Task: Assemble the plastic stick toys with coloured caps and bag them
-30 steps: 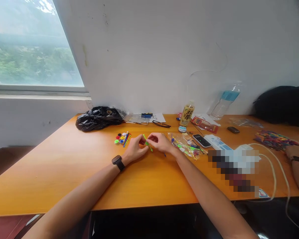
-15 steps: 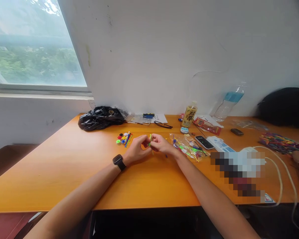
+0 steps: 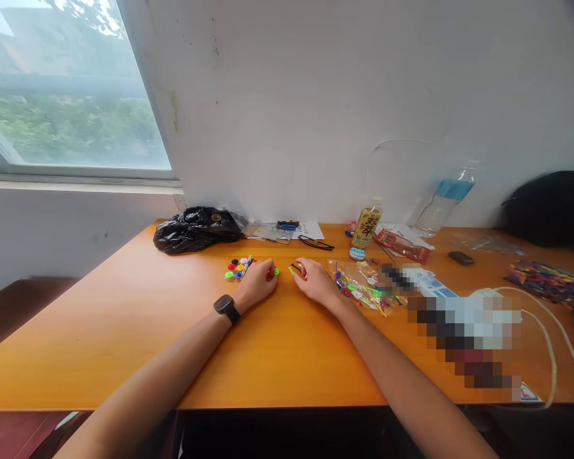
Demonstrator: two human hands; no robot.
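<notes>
My left hand (image 3: 258,282), with a black watch on its wrist, is closed with curled fingers. A small bright green piece (image 3: 276,272) shows at its fingertips; its exact shape is hard to make out. Beside that hand lie small round plastic pieces (image 3: 229,276) in green, red, yellow, white and blue, and several thin coloured sticks, partly covered by the hand. My right hand (image 3: 313,279) is a short way to the right, fingers bent and closed on a thin green stick (image 3: 291,269). A dark thin bit shows by its index finger.
A clear bag of coloured plastic parts (image 3: 358,290) lies right of my right hand. Behind stand a drink bottle (image 3: 366,228) and a leaning water bottle (image 3: 442,204). A black plastic bag (image 3: 196,229) lies at the back left. White cables (image 3: 550,344) loop at the right.
My hands were together around an upright green stick. They have moved apart, the left one leftward over the sticks and the right one slightly rightward. The view has shifted a little.
</notes>
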